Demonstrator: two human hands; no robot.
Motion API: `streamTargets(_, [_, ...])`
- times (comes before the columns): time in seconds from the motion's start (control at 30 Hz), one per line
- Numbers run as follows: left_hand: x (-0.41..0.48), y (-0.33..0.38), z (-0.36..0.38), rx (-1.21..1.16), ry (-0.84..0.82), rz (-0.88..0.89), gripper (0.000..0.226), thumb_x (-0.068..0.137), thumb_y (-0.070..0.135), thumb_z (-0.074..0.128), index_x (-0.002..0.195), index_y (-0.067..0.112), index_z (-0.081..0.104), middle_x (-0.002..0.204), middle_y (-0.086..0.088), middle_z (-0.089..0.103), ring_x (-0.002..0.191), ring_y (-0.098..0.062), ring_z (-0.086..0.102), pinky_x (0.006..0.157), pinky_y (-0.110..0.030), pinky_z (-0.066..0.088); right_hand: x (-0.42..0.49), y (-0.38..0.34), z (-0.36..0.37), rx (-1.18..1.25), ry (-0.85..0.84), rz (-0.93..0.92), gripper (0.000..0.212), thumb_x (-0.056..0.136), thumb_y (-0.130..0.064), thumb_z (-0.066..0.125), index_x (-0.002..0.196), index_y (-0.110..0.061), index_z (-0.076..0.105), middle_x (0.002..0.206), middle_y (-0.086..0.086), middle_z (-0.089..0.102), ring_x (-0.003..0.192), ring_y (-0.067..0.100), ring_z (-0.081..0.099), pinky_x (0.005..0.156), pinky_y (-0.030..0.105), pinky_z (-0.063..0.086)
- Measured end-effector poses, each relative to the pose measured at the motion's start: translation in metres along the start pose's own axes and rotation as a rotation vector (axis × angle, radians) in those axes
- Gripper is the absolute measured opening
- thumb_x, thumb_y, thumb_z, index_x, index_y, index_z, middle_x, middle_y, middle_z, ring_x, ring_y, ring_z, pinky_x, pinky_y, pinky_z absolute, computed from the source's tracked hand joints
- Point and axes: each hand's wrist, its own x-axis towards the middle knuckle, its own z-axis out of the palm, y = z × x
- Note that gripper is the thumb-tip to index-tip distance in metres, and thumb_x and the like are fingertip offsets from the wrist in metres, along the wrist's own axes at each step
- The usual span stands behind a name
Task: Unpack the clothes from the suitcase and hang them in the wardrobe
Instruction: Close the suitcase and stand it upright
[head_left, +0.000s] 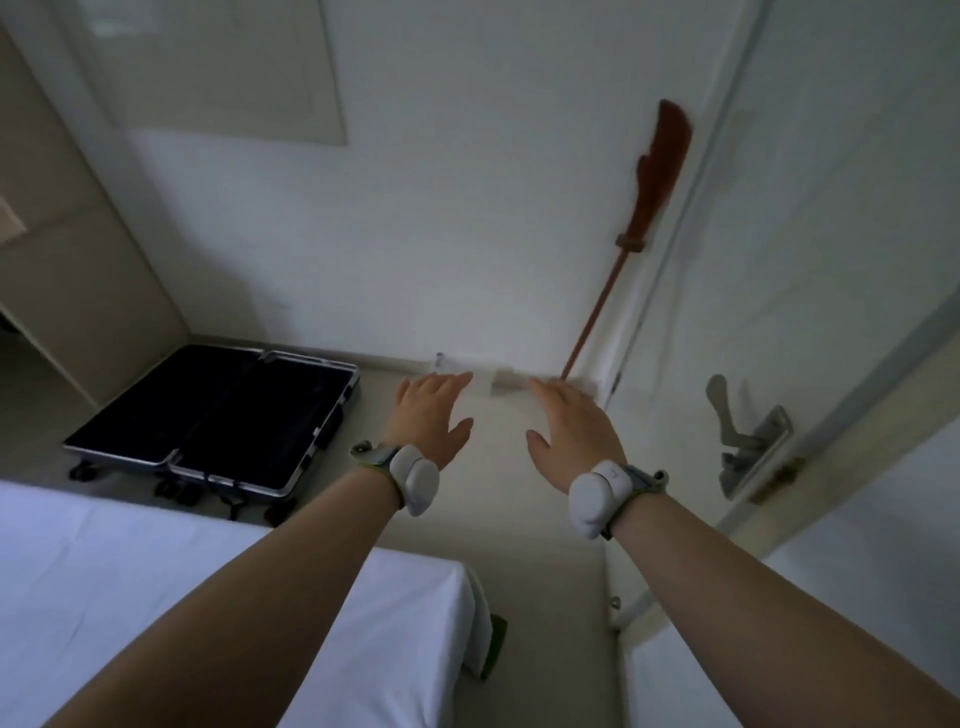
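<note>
Left grip (428, 420) well right of suitcase (218, 415)

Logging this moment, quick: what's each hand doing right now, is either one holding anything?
Left hand: open, stretched forward, holding nothing.
Right hand: open, stretched forward, holding nothing.

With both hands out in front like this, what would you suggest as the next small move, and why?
Probably turn left toward the open suitcase: the left hand and right hand are open and empty, well right of it.
</note>
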Motion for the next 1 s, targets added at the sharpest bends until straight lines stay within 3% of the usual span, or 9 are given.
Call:
streamTargets(0.13, [0.026, -0.027, 0.007, -0.003, 0.01, -0.126, 0.059, 0.089, 0.035, 0.054, 0.143, 0.024, 0.034, 0.142, 0.0, 0.043, 0.134, -0.023, 0.035, 0.117, -0.043, 0.016, 0.057, 0.006, 0.008, -0.006, -0.047, -0.061, 0.062, 0.093, -0.029, 0.049, 0.148, -0.019, 0.021, 0.155, 0.006, 0.023, 0.143, 0.024, 0.02, 0.116, 0.037, 0.02])
streamTargets(0.33, [0.082, -0.052, 0.011, 0.009, 0.089, -0.28, 0.061, 0.086, 0.033, 0.057, 0.142, 0.023, 0.036, 0.142, -0.001, 0.044, 0.134, -0.022, 0.036, 0.114, -0.04, 0.016, 0.147, 0.023, 0.0, -0.001, -0.038, -0.205, 0.058, 0.091, -0.022, 0.051, 0.145, -0.015, 0.029, 0.146, 0.008, 0.036, 0.135, 0.026, 0.032, 0.11, 0.035, 0.027])
streamTargets(0.63, [0.149, -0.085, 0.024, 0.013, 0.147, -0.456, 0.06, 0.087, 0.034, 0.056, 0.142, 0.023, 0.036, 0.142, -0.002, 0.044, 0.132, -0.024, 0.038, 0.113, -0.042, 0.017, 0.264, 0.033, 0.011, -0.012, -0.118, -0.351, 0.06, 0.091, -0.023, 0.05, 0.146, -0.017, 0.027, 0.149, 0.008, 0.032, 0.137, 0.025, 0.029, 0.111, 0.034, 0.025])
streamTargets(0.83, [0.198, -0.135, 0.021, 0.024, 0.178, -0.566, 0.056, 0.09, 0.035, 0.053, 0.142, 0.022, 0.036, 0.143, -0.002, 0.043, 0.133, -0.024, 0.038, 0.116, -0.044, 0.019, 0.346, 0.02, 0.031, 0.009, -0.158, -0.425, 0.059, 0.091, -0.021, 0.048, 0.146, -0.018, 0.026, 0.15, 0.006, 0.032, 0.137, 0.023, 0.029, 0.111, 0.032, 0.024])
streamTargets(1.0, [0.259, -0.22, 0.019, 0.021, 0.215, -0.634, 0.06, 0.089, 0.033, 0.055, 0.143, 0.022, 0.034, 0.144, -0.002, 0.042, 0.134, -0.024, 0.037, 0.116, -0.046, 0.018, 0.451, -0.019, 0.064, -0.017, -0.198, -0.516, 0.06, 0.091, -0.02, 0.048, 0.147, -0.018, 0.025, 0.149, 0.006, 0.032, 0.138, 0.023, 0.028, 0.111, 0.032, 0.024])
